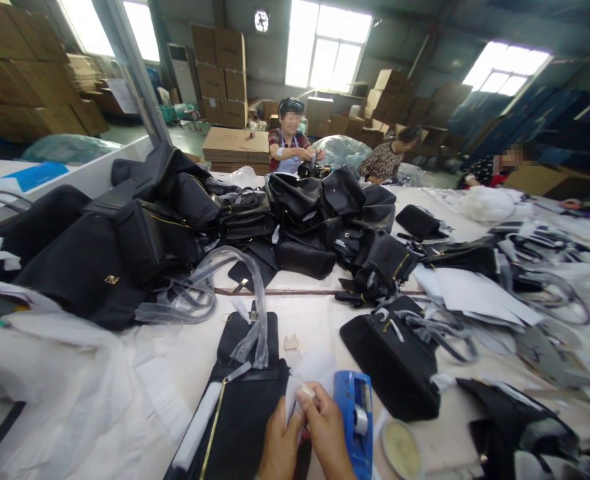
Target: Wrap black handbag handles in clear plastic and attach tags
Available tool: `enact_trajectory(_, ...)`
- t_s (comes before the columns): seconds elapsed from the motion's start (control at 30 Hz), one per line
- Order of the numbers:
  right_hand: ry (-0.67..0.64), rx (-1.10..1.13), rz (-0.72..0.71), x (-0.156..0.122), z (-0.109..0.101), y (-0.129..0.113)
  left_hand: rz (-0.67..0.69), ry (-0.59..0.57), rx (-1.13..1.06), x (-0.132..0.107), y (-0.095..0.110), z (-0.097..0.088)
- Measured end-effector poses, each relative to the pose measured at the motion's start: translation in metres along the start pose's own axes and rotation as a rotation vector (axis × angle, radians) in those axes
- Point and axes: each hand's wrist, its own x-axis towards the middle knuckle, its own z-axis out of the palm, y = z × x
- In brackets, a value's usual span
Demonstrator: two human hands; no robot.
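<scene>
My left hand (pixel 281 437) and my right hand (pixel 326 427) are close together at the bottom centre, fingers closed on a thin white sheet of wrapping paper (pixel 313 368). Both hands are over the right side of a black bag (pixel 247 413) lying flat, with a gold zip along its left part. Its flap points away from me, and a clear-wrapped strap (pixel 261 313) curves across it. A rolled white wrapping (pixel 197 427) lies along the bag's left edge. Just right of my right hand stands a blue tape dispenser (pixel 343 407). Part of my left fingers is hidden.
A heap of black bags (pixel 299 257) spans the table's far side. Another black bag (pixel 389 360) and a round tin (pixel 401 448) are on the right. White wrapping sheets (pixel 89 380) cover the left. Several people work beyond the table, near stacked cartons (pixel 219 73).
</scene>
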Motion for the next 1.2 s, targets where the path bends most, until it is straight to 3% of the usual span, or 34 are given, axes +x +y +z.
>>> enact_trajectory(0.13,-0.190,0.107,0.008,0.000,-0.009,-0.008,0.030,-0.069,0.047,0.005,-0.007,0.000)
enact_trajectory(0.2,-0.221,0.107,-0.036,-0.003,-0.017,-0.011,0.023,-0.096,0.032,0.007,-0.009,-0.001)
enact_trajectory(0.33,-0.079,-0.052,-0.074,-0.007,-0.026,-0.009,0.056,-0.143,0.048,0.004,-0.006,-0.001)
enact_trajectory(0.47,0.068,-0.100,-0.039,-0.007,-0.022,-0.001,0.175,-0.105,0.304,0.000,-0.006,0.000)
enact_trajectory(0.53,0.135,-0.062,-0.017,-0.006,-0.019,0.002,0.324,-0.096,0.465,-0.001,-0.010,0.000)
enact_trajectory(0.63,0.198,0.066,0.046,-0.004,-0.016,0.005,0.543,-0.176,0.700,0.000,-0.020,0.000)
enact_trajectory(0.8,0.261,0.235,0.141,0.002,-0.014,0.012,0.676,-0.156,1.023,0.003,-0.035,0.003)
enact_trajectory(0.93,0.249,0.329,0.182,0.002,-0.017,0.016,0.670,-0.141,1.177,0.003,-0.035,0.008)
enact_trajectory(1.07,0.211,0.424,0.177,-0.006,-0.021,0.015,0.539,-0.220,1.249,0.000,-0.024,0.011)
enact_trajectory(1.2,0.165,0.476,0.154,-0.013,-0.023,0.012,0.506,-0.262,1.279,0.001,-0.022,0.010)
